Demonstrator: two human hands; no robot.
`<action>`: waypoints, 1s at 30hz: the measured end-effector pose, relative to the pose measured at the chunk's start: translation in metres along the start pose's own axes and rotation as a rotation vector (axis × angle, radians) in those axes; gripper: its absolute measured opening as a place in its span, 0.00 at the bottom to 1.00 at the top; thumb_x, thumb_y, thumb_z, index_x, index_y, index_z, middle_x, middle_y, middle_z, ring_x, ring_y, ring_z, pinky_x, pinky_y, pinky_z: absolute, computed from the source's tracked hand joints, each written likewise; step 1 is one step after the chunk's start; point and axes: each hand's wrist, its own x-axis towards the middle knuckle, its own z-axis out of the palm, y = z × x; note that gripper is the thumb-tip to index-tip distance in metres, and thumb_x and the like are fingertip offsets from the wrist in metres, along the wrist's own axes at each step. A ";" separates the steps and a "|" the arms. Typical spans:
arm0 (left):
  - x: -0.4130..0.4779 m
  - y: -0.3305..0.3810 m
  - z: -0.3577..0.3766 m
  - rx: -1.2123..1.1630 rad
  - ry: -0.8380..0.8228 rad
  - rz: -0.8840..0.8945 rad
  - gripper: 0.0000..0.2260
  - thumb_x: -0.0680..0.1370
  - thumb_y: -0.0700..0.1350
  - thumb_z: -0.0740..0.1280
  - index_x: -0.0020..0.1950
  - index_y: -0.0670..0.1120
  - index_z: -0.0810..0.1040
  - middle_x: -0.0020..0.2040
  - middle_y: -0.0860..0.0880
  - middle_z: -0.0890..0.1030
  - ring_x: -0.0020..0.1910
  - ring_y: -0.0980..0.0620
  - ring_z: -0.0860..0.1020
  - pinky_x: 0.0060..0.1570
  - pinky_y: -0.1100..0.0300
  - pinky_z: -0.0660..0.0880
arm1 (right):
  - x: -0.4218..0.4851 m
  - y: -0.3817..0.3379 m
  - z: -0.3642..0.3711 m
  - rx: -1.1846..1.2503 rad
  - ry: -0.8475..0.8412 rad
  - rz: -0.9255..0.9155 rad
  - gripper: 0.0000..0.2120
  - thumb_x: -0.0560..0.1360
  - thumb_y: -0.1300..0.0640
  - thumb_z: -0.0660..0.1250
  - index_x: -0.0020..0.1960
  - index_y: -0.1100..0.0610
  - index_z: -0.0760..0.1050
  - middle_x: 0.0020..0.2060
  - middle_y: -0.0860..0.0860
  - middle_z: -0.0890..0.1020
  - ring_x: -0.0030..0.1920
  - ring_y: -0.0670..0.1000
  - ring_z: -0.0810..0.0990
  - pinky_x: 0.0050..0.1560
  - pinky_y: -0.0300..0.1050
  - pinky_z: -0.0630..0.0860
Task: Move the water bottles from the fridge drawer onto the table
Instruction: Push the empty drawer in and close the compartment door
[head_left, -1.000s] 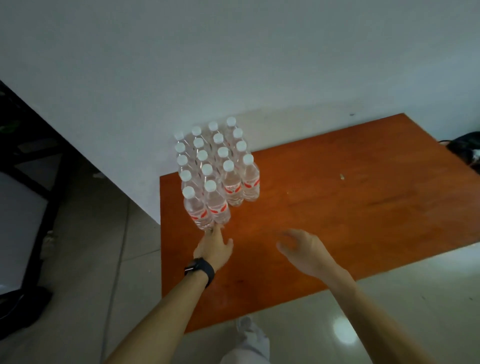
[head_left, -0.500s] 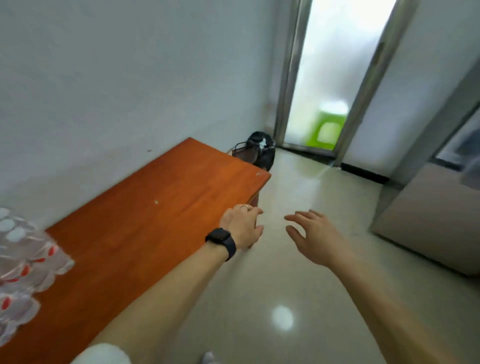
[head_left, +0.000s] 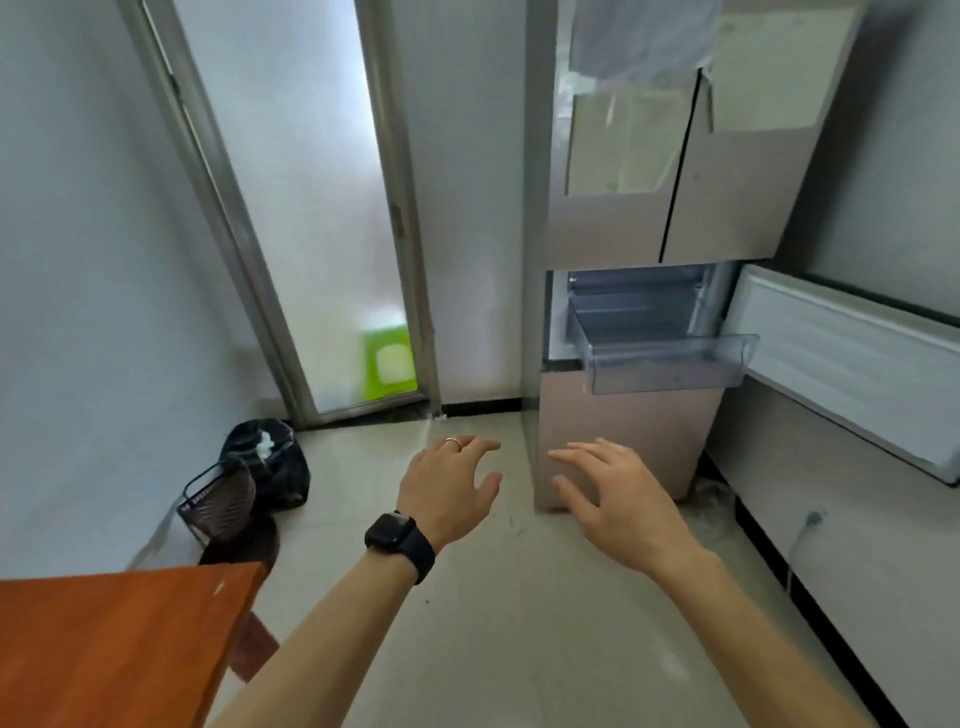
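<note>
Two hands out front, holding nothing: my left hand (head_left: 449, 491) and right hand (head_left: 618, 499) hover side by side, fingers loosely spread. The clear fridge drawer (head_left: 670, 358) juts out above the right hand; the table (head_left: 114, 639) corner lies down-left of the left hand.

This looks like a plain room in a home or a small staff pantry (which of the two cannot be told). A tall multi-door fridge (head_left: 675, 208) stands at the right, its clear plastic drawer (head_left: 670, 361) pulled out and a lower door (head_left: 852, 364) swung open, paper sheets (head_left: 769, 67) stuck on its upper doors. Beside it a frosted glass door (head_left: 311, 208) in a metal frame lets daylight in. The floor (head_left: 493, 634) is pale glossy tile, and a wooden table (head_left: 114, 644) stands at the left
</note>
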 end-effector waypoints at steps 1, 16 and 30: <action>0.026 0.005 0.005 -0.014 -0.003 0.020 0.19 0.80 0.57 0.62 0.71 0.60 0.71 0.69 0.54 0.75 0.70 0.51 0.69 0.67 0.54 0.68 | 0.016 0.014 -0.005 -0.002 0.015 0.025 0.19 0.82 0.44 0.61 0.72 0.43 0.73 0.71 0.43 0.74 0.76 0.49 0.63 0.76 0.48 0.60; 0.334 0.083 0.101 -0.127 -0.070 0.209 0.19 0.80 0.55 0.63 0.71 0.57 0.73 0.69 0.51 0.76 0.69 0.48 0.71 0.67 0.50 0.71 | 0.201 0.244 -0.026 -0.074 0.074 0.335 0.21 0.81 0.39 0.57 0.72 0.42 0.71 0.71 0.42 0.74 0.75 0.50 0.64 0.75 0.49 0.61; 0.579 0.158 0.204 0.077 0.003 0.126 0.25 0.81 0.56 0.63 0.78 0.57 0.64 0.81 0.46 0.56 0.81 0.43 0.49 0.78 0.45 0.49 | 0.379 0.472 -0.008 0.419 0.117 0.600 0.25 0.80 0.42 0.64 0.74 0.50 0.69 0.74 0.49 0.69 0.74 0.51 0.66 0.73 0.52 0.66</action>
